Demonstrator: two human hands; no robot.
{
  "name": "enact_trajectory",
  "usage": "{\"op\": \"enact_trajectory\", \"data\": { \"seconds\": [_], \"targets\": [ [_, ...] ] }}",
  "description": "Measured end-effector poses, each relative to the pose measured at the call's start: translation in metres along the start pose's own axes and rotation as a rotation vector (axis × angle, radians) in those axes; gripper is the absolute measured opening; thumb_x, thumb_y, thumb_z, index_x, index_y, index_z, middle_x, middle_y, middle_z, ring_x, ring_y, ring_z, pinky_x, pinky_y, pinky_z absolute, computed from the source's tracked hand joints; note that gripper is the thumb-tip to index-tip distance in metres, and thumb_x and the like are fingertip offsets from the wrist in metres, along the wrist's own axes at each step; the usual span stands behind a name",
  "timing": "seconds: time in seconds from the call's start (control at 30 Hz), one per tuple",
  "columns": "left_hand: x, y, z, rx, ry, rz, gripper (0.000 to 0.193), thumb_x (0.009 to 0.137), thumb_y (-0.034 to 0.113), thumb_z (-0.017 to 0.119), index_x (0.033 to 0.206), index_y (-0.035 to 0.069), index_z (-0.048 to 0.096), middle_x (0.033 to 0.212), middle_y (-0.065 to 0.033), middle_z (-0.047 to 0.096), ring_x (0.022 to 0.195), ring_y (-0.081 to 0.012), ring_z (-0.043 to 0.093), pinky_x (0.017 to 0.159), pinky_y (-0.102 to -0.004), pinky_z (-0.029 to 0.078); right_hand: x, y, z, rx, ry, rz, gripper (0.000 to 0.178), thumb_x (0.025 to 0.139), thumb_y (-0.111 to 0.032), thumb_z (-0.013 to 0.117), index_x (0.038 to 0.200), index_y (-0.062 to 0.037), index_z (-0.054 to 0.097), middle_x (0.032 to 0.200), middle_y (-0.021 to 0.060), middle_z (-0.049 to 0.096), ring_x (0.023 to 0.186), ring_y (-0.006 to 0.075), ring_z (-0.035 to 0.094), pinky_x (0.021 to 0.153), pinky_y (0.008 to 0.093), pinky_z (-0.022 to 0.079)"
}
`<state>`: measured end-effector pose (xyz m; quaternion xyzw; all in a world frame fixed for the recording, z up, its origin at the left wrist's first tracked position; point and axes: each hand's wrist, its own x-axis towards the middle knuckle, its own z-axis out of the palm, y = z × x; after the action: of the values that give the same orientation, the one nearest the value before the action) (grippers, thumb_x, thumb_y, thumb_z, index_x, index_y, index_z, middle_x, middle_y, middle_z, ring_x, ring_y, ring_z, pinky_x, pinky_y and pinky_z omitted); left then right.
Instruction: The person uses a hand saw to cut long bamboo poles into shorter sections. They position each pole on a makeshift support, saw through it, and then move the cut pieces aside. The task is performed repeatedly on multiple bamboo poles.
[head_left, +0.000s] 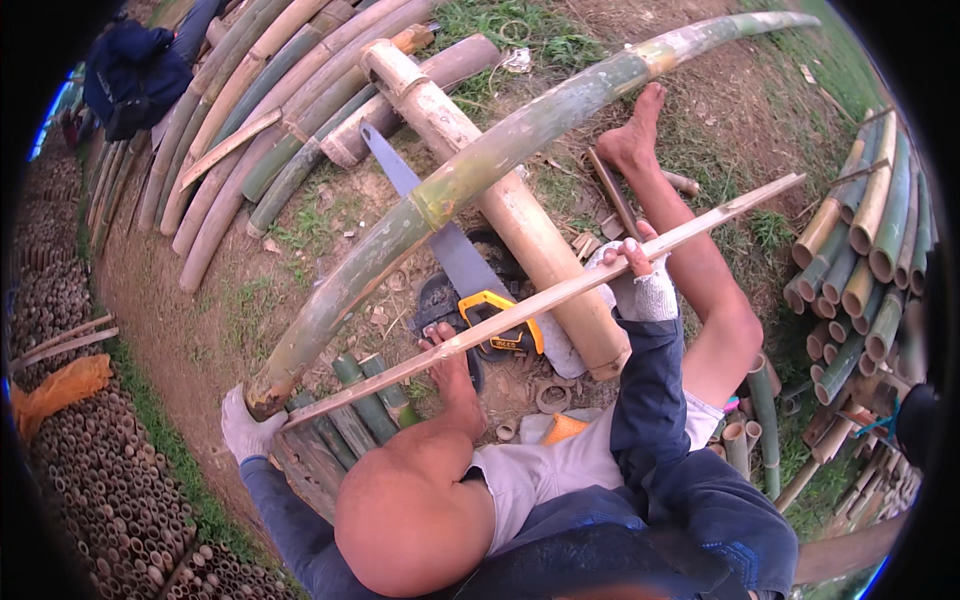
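My left hand (246,428), in a white glove, grips the near end of a long curved green bamboo pole (470,170) that arcs up to the far right. My right hand (640,282), also gloved, holds a thin split bamboo strip (560,290) that runs diagonally across my lap. My bare left foot (450,362) touches the strip from below, and my right foot (635,140) rests on the ground farther off. A handsaw (470,285) with a yellow and black handle lies on the ground under the strip, beside a thick pale bamboo log (500,200).
Long bamboo poles (250,110) are piled at the upper left, with a dark blue cloth bundle (135,75) beside them. Cut bamboo tubes (860,250) are stacked at the right, and short green pieces (355,400) lie near my knee. Stacked tube ends (110,480) and an orange bag (55,390) fill the left.
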<state>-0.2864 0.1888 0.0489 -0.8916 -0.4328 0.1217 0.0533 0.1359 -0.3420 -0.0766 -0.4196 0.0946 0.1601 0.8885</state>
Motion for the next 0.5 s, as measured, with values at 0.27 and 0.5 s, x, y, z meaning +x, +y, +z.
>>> {"op": "enact_trajectory", "data": {
  "seconds": [0.27,0.5],
  "targets": [
    [0.001,0.194,-0.023,-0.453,0.284,0.669,0.076,0.081,0.065,0.088,0.131,0.009,0.077,0.134,-0.0154,0.073,0.138,-0.0394,0.063,0.116,-0.0498,0.05,0.014,-0.034,-0.021,-0.124,0.072,0.018,0.039,0.106,-0.035,0.082,0.13,-0.0119,0.062,0.095,0.0043,0.068,0.087,0.0231,0.066,0.084,0.0401,0.058],
    [-0.06,0.205,-0.003,-0.695,-0.301,0.482,0.059,0.086,0.061,0.085,0.119,0.013,0.082,0.102,-0.0116,0.08,0.105,-0.0352,0.076,0.092,-0.0487,0.058,0.075,-0.125,-0.061,-0.351,0.34,-0.172,0.048,0.104,-0.051,0.08,0.121,-0.0129,0.056,0.089,0.0023,0.055,0.07,0.0202,0.058,0.071,0.0405,0.056]
  ]
}}
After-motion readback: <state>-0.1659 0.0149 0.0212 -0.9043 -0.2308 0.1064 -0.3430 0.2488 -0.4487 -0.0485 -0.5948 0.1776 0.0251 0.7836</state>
